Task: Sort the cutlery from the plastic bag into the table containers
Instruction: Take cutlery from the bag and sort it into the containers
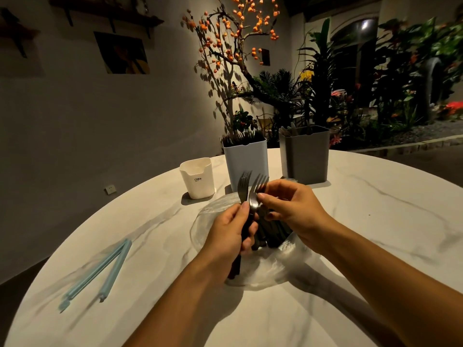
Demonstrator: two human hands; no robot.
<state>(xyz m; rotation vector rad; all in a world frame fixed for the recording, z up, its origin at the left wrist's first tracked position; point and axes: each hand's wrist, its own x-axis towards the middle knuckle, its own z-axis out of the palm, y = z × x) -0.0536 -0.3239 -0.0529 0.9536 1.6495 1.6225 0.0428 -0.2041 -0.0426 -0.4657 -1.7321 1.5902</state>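
Right now I am mid-sort, with forks in hand above the bag [263,269], which lies open on the desk [363,221] just in front of me with a dark bundle of cutlery [271,232] inside it. My left hand [230,236] is curled round the dark handles of two forks [250,191], tines up, while my right hand [293,206] pinches the neck of the nearer one between thumb and fingertips, as if to square the pair or pass it over. Behind the bag stand three containers: a small white one [198,177] at left, a pale one [246,164] in the middle that already shows fork tines at its rim, and a grey one [307,154] at right holding other pieces I cannot make out. I judge the forks belong in the pale one. The next move calls for lifting them clear of the bag, reaching forward and lowering them handles first among the tines, without tipping the container. Two blue rods [100,271] lie well apart at left.
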